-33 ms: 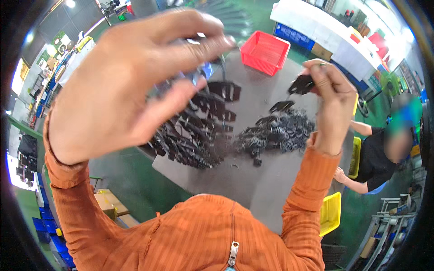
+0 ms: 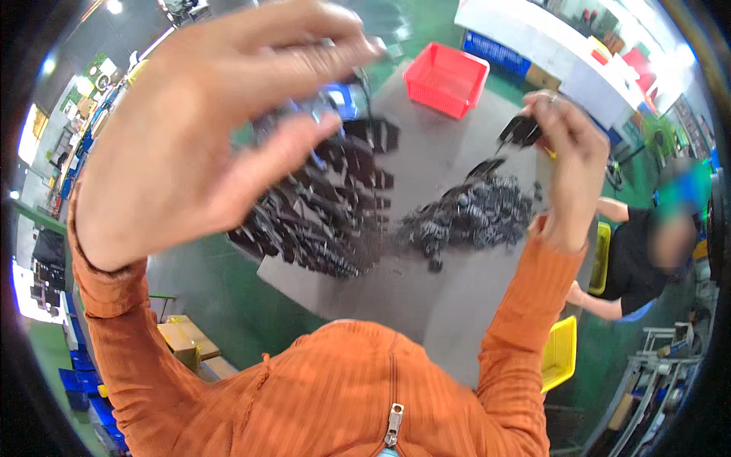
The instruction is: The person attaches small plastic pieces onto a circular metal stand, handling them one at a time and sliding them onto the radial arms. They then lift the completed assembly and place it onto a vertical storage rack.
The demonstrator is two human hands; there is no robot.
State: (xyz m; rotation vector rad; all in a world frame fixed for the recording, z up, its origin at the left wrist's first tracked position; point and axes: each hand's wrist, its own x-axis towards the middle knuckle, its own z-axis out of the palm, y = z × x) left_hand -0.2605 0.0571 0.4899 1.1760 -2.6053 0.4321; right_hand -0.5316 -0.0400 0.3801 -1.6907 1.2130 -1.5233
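My left hand (image 2: pixel 190 114) is raised close in front at the upper left, its thumb and fingers apart with nothing seen between them. Behind it stand dense rows of flat black parts (image 2: pixel 381 137), hung in tiers; the hand hides what carries them. A blue piece (image 2: pixel 339 100) shows beyond the thumb. To the right, my right hand (image 2: pixel 571 152) pinches a small flat black part (image 2: pixel 520 131) between thumb and fingers. It is held above a heap of loose black parts (image 2: pixel 472 217) on the grey table (image 2: pixel 426 305).
A red plastic basket (image 2: pixel 445 80) stands on the table's far end. Yellow baskets (image 2: pixel 560 354) sit along its right side, near a person in a black shirt (image 2: pixel 636 259). Cardboard boxes (image 2: pixel 186 339) lie at the lower left, and white-topped benches (image 2: pixel 548 57) stand beyond.
My right hand has shifted slightly right and up with the black part in it. My left hand has moved a little up and left, fingers still apart.
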